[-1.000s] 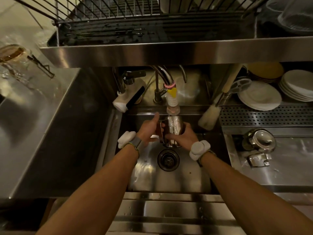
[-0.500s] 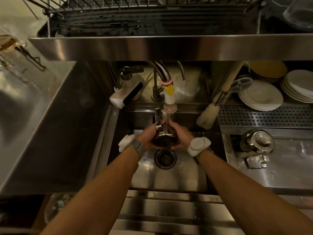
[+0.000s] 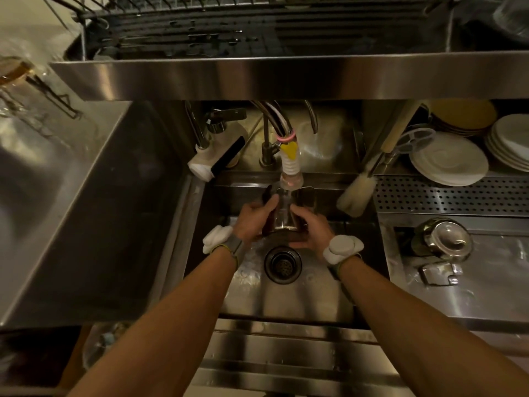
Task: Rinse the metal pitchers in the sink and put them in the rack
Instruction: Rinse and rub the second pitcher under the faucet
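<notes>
A small metal pitcher [image 3: 283, 216] is held over the steel sink [image 3: 289, 299], right under the white-and-yellow tap nozzle [image 3: 289, 164], with water running onto it. My left hand [image 3: 253, 220] grips its left side, thumb up along the wall. My right hand [image 3: 310, 229] curls round its right side and base. The pitcher's lower part is hidden by my fingers. A second metal pitcher [image 3: 442, 239] lies on its side on the counter to the right. The wire dish rack [image 3: 229, 27] sits on the steel shelf above.
The drain [image 3: 282, 264] lies just below my hands. A bottle brush [image 3: 357, 193] leans at the sink's right back corner. White plates [image 3: 449, 163] are stacked at the back right above a perforated tray [image 3: 446, 196]. A steel counter [image 3: 57, 196] slopes at left.
The pitcher has been turned between my hands under the tap: first upright, then with its round end toward me, now its side wall shows again. Both hands stayed in place over the drain.
</notes>
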Motion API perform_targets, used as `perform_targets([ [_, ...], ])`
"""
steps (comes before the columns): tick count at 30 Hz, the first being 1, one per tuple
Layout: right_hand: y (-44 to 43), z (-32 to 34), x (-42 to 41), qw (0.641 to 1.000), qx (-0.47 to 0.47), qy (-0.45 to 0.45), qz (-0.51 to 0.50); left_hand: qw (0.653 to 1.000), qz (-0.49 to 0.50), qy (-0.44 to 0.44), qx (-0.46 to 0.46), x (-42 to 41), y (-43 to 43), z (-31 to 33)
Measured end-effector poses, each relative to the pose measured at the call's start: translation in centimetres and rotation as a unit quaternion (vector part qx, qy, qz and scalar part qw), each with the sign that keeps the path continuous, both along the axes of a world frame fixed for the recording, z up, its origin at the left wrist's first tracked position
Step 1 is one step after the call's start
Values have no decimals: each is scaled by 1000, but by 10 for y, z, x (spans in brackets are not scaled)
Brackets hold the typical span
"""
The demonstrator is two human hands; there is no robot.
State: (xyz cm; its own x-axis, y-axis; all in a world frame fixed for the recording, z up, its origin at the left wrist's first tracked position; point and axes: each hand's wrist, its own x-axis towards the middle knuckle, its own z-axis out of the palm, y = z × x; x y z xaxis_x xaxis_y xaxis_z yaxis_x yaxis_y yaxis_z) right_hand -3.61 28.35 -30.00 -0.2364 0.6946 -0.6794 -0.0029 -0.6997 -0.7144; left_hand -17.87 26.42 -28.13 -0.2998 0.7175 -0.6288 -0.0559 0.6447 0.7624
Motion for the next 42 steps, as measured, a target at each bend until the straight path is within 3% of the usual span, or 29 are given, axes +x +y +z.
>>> perform_targets([
  [3, 0, 2, -1, 999, -31, 44, 8, 989, -7, -143, -32, 1, -2, 3],
  [5, 2, 3, -5, 999, -19, 25, 15, 982, 9, -188, -18, 1, -1, 2],
  [7, 3, 2, -7, 999, 28, -38, 1, 987, 52, -155, 7, 3, 1, 2],
  [9, 4, -1, -5, 983, 130, -128, -10, 996, 70, -51, 19, 5, 3, -1],
  [11, 6, -3, -6, 956, 214, -196, 44, 996, 23, 84, 21, 7, 3, -3],
  [12, 7, -2, -8, 955, 214, -192, 73, 995, 3, 102, 24, 9, 2, -2],
  [15, 8, 3, -12, 976, 147, -118, 105, 997, -15, 39, 58, 14, -1, 6],
  [20, 12, -22, -19, 972, 139, -168, 89, 998, 11, 62, 30, 2, 1, 10],
  [23, 8, -6, -20, 942, 200, -220, 158, 992, 56, 115, 8, -18, -1, -3],
  [26, 17, -1, -12, 923, 245, -261, 138, 989, 72, 128, 5, -29, -7, -12],
  [31, 4, 0, -14, 845, 340, -321, 262, 991, 67, 120, 10, -30, -11, -6],
  [35, 14, 1, -6, 872, 312, -337, 170, 991, 37, 123, 27, -27, -13, -5],
  [38, 12, 7, -17, 877, 330, -297, 184, 991, 34, 124, 37, -27, -12, -8],
  [40, 6, 9, -18, 909, 282, -246, 183, 993, 24, 116, 30, -22, -10, -4],
  [42, 4, 9, -13, 961, 185, -171, 111, 993, -5, 115, 17, -17, -9, -2],
])
